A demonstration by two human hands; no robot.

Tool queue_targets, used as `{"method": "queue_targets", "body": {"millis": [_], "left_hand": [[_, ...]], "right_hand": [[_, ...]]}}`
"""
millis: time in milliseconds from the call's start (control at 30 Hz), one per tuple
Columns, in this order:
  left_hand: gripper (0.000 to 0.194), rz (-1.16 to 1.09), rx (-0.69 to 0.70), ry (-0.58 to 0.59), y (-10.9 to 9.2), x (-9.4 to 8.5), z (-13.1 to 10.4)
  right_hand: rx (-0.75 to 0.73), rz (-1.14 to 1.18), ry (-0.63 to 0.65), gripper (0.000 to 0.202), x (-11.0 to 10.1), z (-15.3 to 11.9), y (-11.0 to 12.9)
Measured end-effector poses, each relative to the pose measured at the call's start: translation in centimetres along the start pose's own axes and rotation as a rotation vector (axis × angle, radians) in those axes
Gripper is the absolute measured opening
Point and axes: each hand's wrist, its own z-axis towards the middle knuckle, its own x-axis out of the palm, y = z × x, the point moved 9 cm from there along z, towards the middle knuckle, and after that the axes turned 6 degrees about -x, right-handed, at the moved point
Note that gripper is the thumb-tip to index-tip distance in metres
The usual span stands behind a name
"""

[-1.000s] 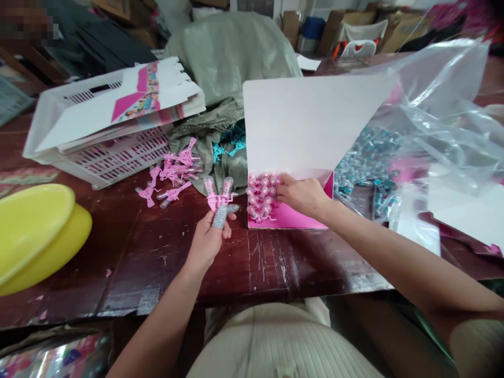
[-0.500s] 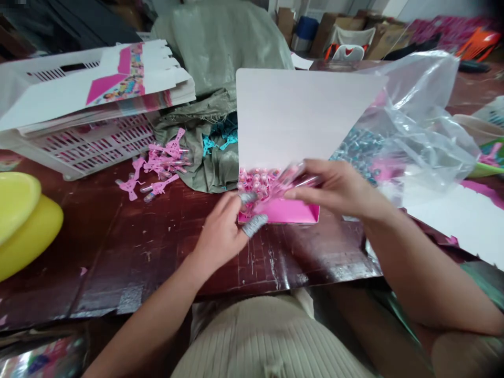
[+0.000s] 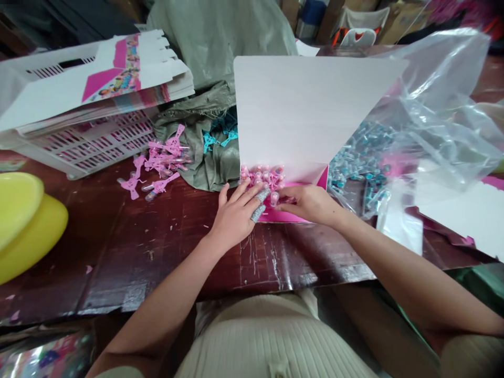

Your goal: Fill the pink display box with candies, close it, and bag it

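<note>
An open display box (image 3: pixel 299 110) with a raised white lid and pink inside stands before me. Pink toys with clear tubes (image 3: pixel 262 174) are packed upright in its left part. Across the front left of the box lies my left hand (image 3: pixel 235 214), fingers stretched over the toys, grey tape wrapped on two of them. My right hand (image 3: pixel 311 202) reaches into the box from the right, its fingers pinched on a pink toy with a clear tube (image 3: pixel 274 198). The lower part of that toy is hidden.
Loose pink toys (image 3: pixel 163 157) lie left of the box, beside a white crate (image 3: pixel 114 142) topped with flat printed cardboard (image 3: pixel 157 63). Blue toys (image 3: pixel 218 139) rest on green cloth. On the right are blue-capped tubes (image 3: pixel 354 163) and a clear plastic bag (image 3: pixel 444 105). A yellow tub (image 3: pixel 35 231) stands at far left.
My right hand has lowered pink toys from above the box into it. My left hand has flattened from a pinch to stretched fingers over the packed toys.
</note>
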Motion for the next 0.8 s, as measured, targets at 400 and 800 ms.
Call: {"method": "queue_targets", "body": {"millis": [400, 800], "left_hand": [[0.051, 0.073, -0.591, -0.488, 15.6, -6.9, -3.4], [0.037, 0.385, -0.777, -0.192, 25.7, -6.0, -7.2]], "right_hand": [[-0.188, -0.453, -0.281, 0.04, 0.0, -0.3, 4.3], [-0.125, -0.259, -0.179, 0.056, -0.4, 0.9, 3.3]]}}
